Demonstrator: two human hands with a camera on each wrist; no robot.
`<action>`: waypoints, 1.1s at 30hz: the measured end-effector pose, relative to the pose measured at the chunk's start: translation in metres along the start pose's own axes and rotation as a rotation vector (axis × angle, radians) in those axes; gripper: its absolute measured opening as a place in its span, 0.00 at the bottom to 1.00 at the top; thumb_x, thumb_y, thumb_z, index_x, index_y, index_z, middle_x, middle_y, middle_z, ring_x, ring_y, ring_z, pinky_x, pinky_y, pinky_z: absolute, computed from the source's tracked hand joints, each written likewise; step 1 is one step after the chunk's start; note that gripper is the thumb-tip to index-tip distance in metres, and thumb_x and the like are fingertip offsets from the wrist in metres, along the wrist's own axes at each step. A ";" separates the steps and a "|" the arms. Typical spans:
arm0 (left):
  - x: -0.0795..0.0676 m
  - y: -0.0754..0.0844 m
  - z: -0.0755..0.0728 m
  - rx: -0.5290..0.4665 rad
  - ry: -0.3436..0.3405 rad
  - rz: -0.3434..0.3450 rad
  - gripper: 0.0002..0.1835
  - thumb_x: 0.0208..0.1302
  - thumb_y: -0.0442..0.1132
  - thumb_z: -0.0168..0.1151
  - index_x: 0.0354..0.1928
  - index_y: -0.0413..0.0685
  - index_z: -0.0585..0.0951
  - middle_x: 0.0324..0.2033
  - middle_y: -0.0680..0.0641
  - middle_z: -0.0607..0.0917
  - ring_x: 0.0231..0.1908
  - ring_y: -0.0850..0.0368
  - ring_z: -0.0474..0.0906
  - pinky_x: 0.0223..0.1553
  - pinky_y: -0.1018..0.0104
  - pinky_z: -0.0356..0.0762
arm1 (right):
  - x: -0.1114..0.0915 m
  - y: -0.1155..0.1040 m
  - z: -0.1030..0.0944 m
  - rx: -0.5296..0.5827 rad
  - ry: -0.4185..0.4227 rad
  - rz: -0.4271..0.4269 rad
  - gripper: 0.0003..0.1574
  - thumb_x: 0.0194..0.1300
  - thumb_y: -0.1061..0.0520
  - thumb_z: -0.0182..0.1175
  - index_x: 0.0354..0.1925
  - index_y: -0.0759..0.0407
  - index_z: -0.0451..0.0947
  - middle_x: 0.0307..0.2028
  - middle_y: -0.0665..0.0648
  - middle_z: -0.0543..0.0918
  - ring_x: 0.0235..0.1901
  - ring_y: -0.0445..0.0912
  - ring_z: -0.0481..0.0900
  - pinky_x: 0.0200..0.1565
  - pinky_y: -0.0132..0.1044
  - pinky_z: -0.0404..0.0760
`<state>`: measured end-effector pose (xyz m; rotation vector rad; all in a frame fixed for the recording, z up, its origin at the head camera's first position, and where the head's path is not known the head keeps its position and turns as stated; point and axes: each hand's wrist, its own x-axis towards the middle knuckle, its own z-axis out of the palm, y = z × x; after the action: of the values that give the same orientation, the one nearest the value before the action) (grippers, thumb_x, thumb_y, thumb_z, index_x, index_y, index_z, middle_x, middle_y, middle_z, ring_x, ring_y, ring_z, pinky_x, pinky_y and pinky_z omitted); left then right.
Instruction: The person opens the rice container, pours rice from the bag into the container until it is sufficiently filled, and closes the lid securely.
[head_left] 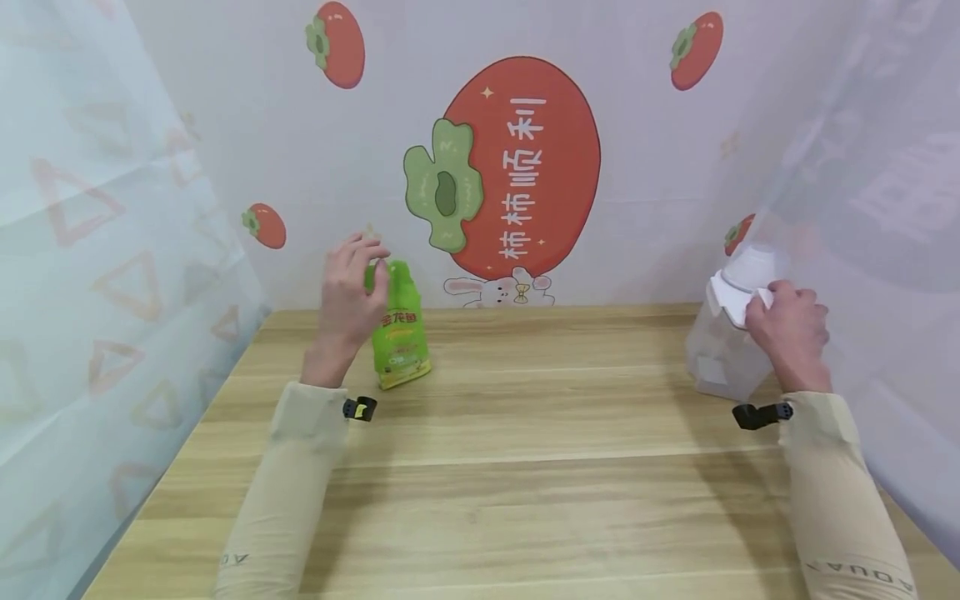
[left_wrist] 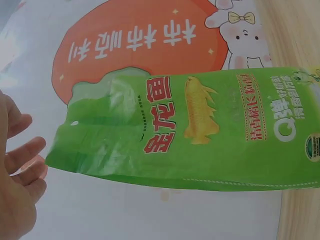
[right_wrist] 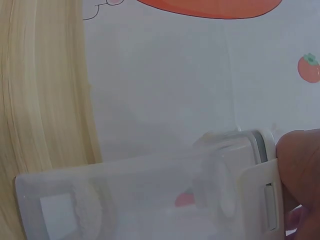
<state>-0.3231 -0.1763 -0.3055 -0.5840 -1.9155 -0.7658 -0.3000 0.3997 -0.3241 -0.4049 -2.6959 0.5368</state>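
On the left of the table stands a green rice bag [head_left: 400, 337], upright, with red lettering; the left wrist view shows a golden fish on its front. My left hand [head_left: 352, 287] is at the bag's top edge, fingers loosely bent and spread, thumb apart from them. In the left wrist view those fingers [left_wrist: 27, 160] lie just beyond the top of the bag [left_wrist: 200, 130]. At the right stands a translucent storage container [head_left: 723, 354] with a white lid [head_left: 731, 298]. My right hand [head_left: 791, 329] grips it at the lid, fingers curled over the far side.
A clear dome-shaped cup [head_left: 753, 265] sits on top of the container. The wooden table [head_left: 525, 467] runs back to a white backdrop [head_left: 637, 208] printed with persimmons. Sheet curtains hang at the left [head_left: 90, 250] and right [head_left: 892, 250] sides.
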 end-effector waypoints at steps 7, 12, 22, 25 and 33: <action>0.005 0.013 0.011 -0.023 0.033 0.130 0.09 0.65 0.28 0.53 0.41 0.33 0.81 0.46 0.34 0.83 0.59 0.36 0.73 0.68 0.50 0.66 | -0.003 -0.001 0.001 0.028 0.014 -0.050 0.35 0.74 0.46 0.40 0.64 0.73 0.63 0.51 0.80 0.73 0.40 0.70 0.70 0.34 0.56 0.69; 0.006 0.026 0.026 -0.074 0.090 0.211 0.08 0.63 0.28 0.53 0.39 0.34 0.82 0.42 0.37 0.85 0.54 0.38 0.78 0.65 0.56 0.71 | -0.004 -0.002 -0.002 0.043 0.028 -0.053 0.31 0.74 0.49 0.41 0.64 0.70 0.64 0.51 0.79 0.74 0.39 0.68 0.71 0.35 0.53 0.68; -0.005 0.046 0.052 -0.094 -0.019 0.239 0.08 0.63 0.28 0.54 0.40 0.37 0.81 0.41 0.40 0.85 0.46 0.46 0.81 0.52 0.59 0.80 | 0.002 -0.011 -0.007 0.195 0.050 -0.112 0.29 0.73 0.50 0.42 0.61 0.68 0.69 0.57 0.79 0.74 0.54 0.70 0.71 0.49 0.60 0.67; -0.010 0.051 0.062 -0.112 -0.073 0.227 0.08 0.64 0.28 0.54 0.40 0.38 0.81 0.39 0.42 0.85 0.44 0.48 0.81 0.49 0.60 0.81 | 0.000 -0.014 -0.007 0.241 0.026 -0.095 0.30 0.74 0.48 0.42 0.62 0.67 0.69 0.59 0.78 0.73 0.57 0.69 0.70 0.49 0.58 0.66; -0.019 0.067 0.092 -0.111 -0.211 0.208 0.09 0.66 0.34 0.55 0.45 0.41 0.81 0.40 0.44 0.85 0.43 0.52 0.82 0.45 0.63 0.82 | -0.006 -0.018 -0.009 0.329 -0.003 -0.104 0.30 0.73 0.43 0.46 0.60 0.62 0.72 0.57 0.72 0.78 0.51 0.52 0.72 0.39 0.30 0.65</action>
<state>-0.3252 -0.0653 -0.3364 -0.9497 -1.9717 -0.7018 -0.2949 0.3844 -0.3109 -0.1730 -2.5492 0.9297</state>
